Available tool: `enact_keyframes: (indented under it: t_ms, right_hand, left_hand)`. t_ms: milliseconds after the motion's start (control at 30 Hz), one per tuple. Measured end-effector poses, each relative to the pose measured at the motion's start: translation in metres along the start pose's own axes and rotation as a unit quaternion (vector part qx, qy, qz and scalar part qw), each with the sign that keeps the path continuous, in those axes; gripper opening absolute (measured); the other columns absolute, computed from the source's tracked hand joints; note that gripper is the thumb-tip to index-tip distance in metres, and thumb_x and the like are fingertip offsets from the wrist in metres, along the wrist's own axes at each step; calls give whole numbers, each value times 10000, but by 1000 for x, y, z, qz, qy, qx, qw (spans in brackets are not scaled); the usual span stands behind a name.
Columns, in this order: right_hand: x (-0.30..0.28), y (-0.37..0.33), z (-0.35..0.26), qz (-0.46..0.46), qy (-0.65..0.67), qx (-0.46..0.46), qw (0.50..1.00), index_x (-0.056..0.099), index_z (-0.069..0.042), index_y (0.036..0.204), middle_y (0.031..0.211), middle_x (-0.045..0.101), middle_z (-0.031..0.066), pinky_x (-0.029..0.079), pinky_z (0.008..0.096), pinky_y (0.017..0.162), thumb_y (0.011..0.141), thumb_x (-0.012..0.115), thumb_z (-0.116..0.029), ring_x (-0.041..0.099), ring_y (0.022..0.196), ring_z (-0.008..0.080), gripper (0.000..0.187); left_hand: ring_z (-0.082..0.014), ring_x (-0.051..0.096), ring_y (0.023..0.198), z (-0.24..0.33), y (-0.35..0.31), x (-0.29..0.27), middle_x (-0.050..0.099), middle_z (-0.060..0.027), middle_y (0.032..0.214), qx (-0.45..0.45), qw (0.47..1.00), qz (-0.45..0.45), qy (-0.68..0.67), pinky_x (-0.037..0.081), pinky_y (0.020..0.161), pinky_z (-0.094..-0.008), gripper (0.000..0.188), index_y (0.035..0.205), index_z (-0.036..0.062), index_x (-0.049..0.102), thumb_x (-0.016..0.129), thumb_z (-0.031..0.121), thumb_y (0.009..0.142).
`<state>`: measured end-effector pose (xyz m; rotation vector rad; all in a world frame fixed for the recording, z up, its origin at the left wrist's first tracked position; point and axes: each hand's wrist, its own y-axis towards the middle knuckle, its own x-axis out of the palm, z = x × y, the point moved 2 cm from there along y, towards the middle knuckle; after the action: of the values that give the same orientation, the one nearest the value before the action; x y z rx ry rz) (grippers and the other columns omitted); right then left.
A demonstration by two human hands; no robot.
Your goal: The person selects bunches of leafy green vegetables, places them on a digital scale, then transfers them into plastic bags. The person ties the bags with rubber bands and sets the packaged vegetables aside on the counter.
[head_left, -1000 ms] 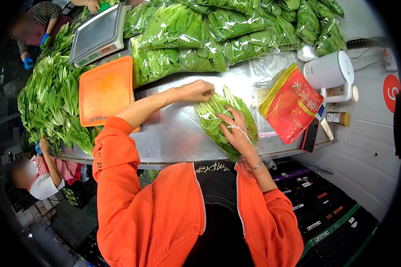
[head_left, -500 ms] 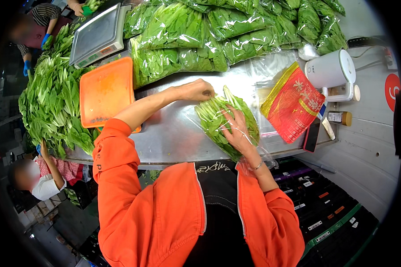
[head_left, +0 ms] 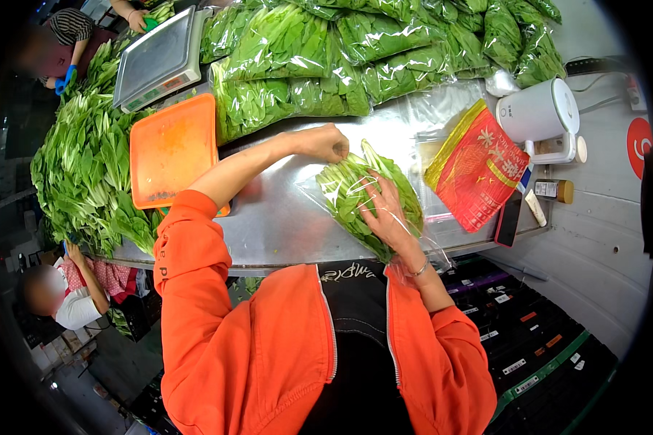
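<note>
A: Greens (head_left: 355, 192) in a clear bag (head_left: 413, 239) lie on the counter (head_left: 283, 217), under the right hand (head_left: 388, 214) and just below the left hand (head_left: 325, 142); how will they handle?

B: Light, soft, easily bruised, and the film looks slippery; I'd take the bag's open edge, not the leaves.

A: And the fingers?

B: Left fingers clenched on the bag's top edge; right fingers spread flat, pressing the bundle; against half a second ago, the left hand has barely shifted and the right sits lower.
</note>
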<state>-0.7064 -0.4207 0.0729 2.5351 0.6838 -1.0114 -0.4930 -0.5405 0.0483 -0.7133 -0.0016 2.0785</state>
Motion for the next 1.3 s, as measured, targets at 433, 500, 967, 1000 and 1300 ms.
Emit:
enact_keyframes:
  t_ms: [433,500,967,1000,1300]
  right_hand:
    - [-4,4,-5,-34,0,18,999,467,-80,1303,1365,369,184,306,447,1033,787,622,-119,372,1222,374,539]
    - [-5,4,-6,-22,-4,6,1000,466,-45,1283,1339,382,205,321,463,1014,794,620,-116,399,1173,394,517]
    - [1,-1,-2,-23,8,48,999,392,40,1306,1316,390,239,329,443,1018,807,632,-155,387,1199,413,587]
    - [1,-2,-2,-27,8,53,998,386,39,1311,1315,390,241,331,443,1017,810,635,-162,386,1202,412,594]
    - [-27,-24,-9,-58,-10,-29,998,341,11,1353,1386,351,221,304,424,1061,819,648,-163,343,1287,381,640]
  left_hand:
    - [-194,504,580,-2,-2,12,530,-105,631,-11,998,56,-2,415,564,-339,146,803,1,542,587,106,713]
    - [-175,490,586,-2,-4,12,526,-88,636,-12,998,69,-6,413,565,-333,153,817,-2,556,587,103,710]
    - [-181,614,792,-22,-20,31,649,-104,821,-60,973,173,-143,490,737,-317,225,941,3,614,583,83,734]
    - [-178,614,792,-22,-22,33,648,-101,818,-70,970,183,-144,489,736,-315,219,938,2,612,583,81,736]
    - [-143,593,715,-23,-32,37,634,-75,759,-105,945,262,-167,488,694,-293,181,902,-4,617,580,84,748]
